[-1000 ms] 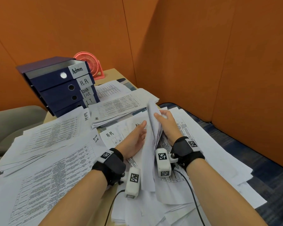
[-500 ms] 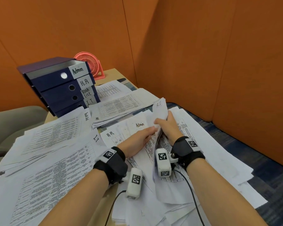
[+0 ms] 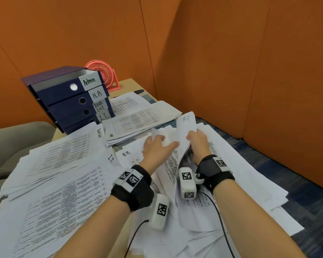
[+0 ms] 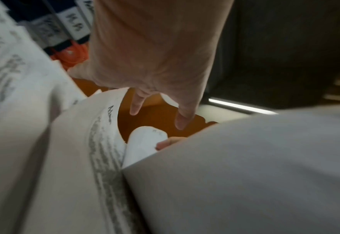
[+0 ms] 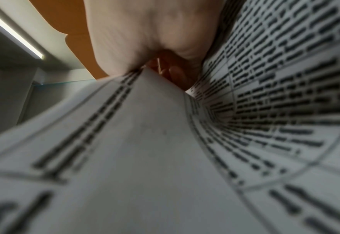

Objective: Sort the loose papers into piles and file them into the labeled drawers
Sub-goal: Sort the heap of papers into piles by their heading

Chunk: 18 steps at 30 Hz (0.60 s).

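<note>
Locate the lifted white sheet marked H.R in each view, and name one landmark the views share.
Head: the lifted white sheet marked H.R stands right of centre, pinched by the right hand.
Left wrist: its curled top sits at centre.
Right wrist: cannot tell it from the other printed pages.
Shared landmark: the orange partition wall.

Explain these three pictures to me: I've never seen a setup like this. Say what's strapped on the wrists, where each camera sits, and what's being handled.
No robot here: a person sorts papers. The big picture comes from a head camera; the other two from small cameras strapped at each wrist. On the desk lie printed piles and a blue drawer unit labelled Admin, H.R, Task List, I.T, with a pink fan behind. The right hand holds up a lifted sheet marked H.R; the left hand rests spread on the loose papers.
</note>
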{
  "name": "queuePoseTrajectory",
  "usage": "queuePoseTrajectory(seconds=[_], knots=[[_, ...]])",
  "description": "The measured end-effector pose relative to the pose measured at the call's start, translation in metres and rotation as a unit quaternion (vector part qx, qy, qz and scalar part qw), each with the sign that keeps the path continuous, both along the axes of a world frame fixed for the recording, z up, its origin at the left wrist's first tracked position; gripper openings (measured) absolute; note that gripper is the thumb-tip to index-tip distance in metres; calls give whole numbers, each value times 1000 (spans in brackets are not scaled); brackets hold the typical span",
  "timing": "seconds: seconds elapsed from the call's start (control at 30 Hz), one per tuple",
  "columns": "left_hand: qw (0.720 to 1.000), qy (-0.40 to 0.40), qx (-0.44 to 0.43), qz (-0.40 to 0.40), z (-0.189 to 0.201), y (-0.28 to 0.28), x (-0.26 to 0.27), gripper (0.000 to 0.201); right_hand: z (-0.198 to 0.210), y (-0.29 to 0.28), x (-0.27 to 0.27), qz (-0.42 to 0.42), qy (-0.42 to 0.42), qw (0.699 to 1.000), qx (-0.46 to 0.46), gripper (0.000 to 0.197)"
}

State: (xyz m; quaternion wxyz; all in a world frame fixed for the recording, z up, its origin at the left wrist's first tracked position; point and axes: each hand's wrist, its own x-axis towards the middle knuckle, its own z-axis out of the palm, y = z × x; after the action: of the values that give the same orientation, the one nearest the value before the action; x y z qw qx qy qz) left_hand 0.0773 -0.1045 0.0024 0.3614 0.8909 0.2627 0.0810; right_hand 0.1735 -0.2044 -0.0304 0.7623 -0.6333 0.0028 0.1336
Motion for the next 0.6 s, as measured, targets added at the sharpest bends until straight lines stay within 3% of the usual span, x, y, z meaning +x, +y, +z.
queuePoseTrajectory(seconds=[0.07,0.13,0.23,0.33,0.4,0.47,0.5,0.6], knots=[[993,32,100,-47,8,-18,-1,82,0,-2,0,-9,-2,1000,2,19],[984,75,129,-99,10,-27,-2,88,5,-6,-5,-7,-8,1000,1,15],[967,133,167,-138,8,-31,-6,71,17,-10,-16,25,-33,999,9,17],[968,72,203,-129,13,-33,-7,36,37,-14,-26,52,-92,994,25,20],[970,-26,211,-117,14,-30,-7,38,49,-17,-28,101,-125,986,40,20],[980,-120,139,-78,18,-23,-9,36,56,-21,-25,130,-150,980,24,27],[985,-146,80,-50,22,-18,-11,31,57,-25,-21,105,-171,980,-11,36],[972,-217,-96,11,32,-1,-18,23,57,-41,-8,-88,-185,969,-136,68]])
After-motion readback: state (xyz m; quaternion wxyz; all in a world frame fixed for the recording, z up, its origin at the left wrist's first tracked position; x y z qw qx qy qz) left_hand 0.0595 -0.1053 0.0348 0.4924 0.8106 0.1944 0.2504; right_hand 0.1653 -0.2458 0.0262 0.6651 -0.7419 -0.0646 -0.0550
